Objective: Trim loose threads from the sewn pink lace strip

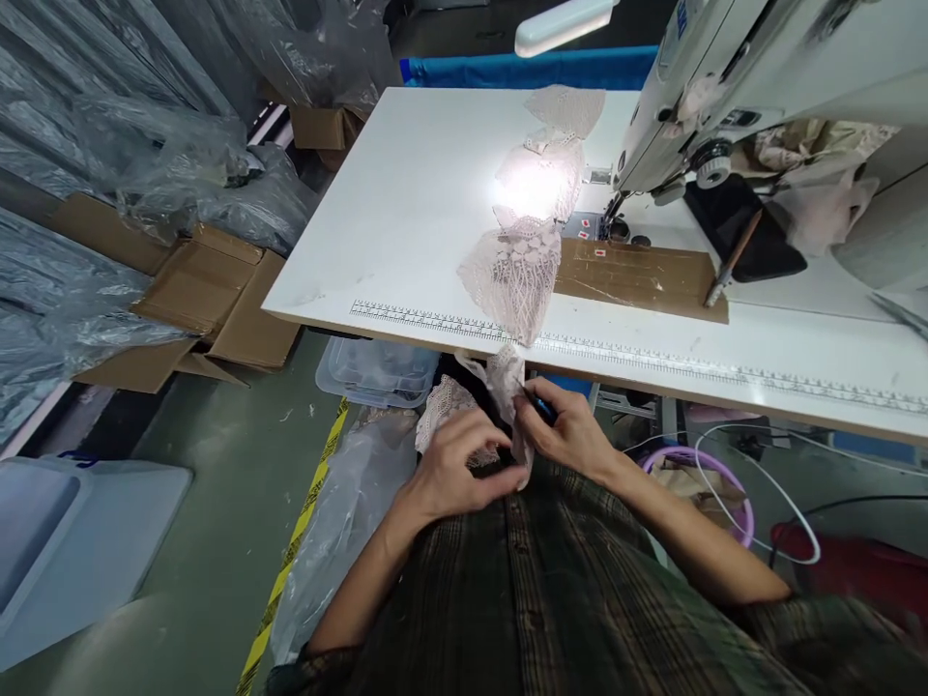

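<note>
A chain of pale pink lace pieces [518, 275] runs down the white table and over its front edge. Its lower end, a narrow lace strip [506, 375], hangs in front of my body. My left hand [456, 464] is at this strip, its thumb against the bottom end and the index finger bent above; the other fingertips are partly hidden. My right hand [569, 430] is closed around a small tool with a dark blue handle [542, 408], its fingers against the strip's right side. The tool's tip is too small to make out.
A sewing machine [696, 106] stands at the right, its lamp shining on the lace. A printed ruler [652, 362] lines the table's front edge. More lace [444, 406] lies by my lap, near a clear plastic box [377, 372]. Cardboard boxes [207, 290] stand at the left.
</note>
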The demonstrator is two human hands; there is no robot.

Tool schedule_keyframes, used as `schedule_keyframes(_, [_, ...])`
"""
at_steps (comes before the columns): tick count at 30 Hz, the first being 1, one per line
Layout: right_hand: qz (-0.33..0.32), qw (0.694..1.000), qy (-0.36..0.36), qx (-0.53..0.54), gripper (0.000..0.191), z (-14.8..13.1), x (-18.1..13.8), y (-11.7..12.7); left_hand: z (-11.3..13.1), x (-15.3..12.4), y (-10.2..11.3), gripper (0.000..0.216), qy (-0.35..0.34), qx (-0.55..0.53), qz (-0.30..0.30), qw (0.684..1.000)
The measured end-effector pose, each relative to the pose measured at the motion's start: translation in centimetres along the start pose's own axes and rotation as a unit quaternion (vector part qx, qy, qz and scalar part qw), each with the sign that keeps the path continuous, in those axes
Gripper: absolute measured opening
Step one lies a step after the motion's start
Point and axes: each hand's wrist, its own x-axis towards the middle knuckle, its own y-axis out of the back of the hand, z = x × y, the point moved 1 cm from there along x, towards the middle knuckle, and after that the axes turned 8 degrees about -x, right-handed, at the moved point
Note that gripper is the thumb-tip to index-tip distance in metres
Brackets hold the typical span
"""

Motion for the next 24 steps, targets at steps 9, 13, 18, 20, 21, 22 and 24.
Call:
schedule_keyframes(9, [-0.161, 0.968, 0.144, 0.124, 0.010, -1.6, -1.7, -1.4, -3.7, 1.7, -0.2, 0.040, 0.177, -0.466, -0.052, 0.865])
schedule_keyframes(13, [-0.173, 0.975, 0.097, 0.099, 0.020, -0.3, -1.5, -0.8, -3.6, 1.1, 0.0, 0.022, 0.201, -0.416, 0.024, 0.886])
schedule_keyframes(18, [-0.158, 0.986, 0.009, 0.057, 0.043, 1.1, -0.6, -0.4, -3.5, 0.8, 1.4, 0.027, 0.244, -0.266, 0.039, 0.932])
schedule_keyframes(20, [-0.161, 0.985, 0.003, 0.059, 0.044, 1.1, -0.1, -0.7, -3.4, 0.9, 1.5, 0.028, 0.243, -0.249, 0.035, 0.937])
schedule_keyframes(21, [-0.164, 0.985, 0.002, 0.062, 0.045, 1.0, 0.1, -0.9, -3.3, 1.0, 1.5, 0.029, 0.239, -0.244, 0.035, 0.939])
schedule_keyframes(22, [-0.165, 0.984, 0.000, 0.064, 0.046, 0.9, 0.4, -1.1, -3.1, 1.1, 1.5, 0.029, 0.236, -0.239, 0.036, 0.941])
schedule_keyframes(24, [-0.164, 0.984, -0.003, 0.064, 0.047, 0.7, 0.9, -1.4, -2.9, 1.2, 1.4, 0.030, 0.232, -0.228, 0.041, 0.945])
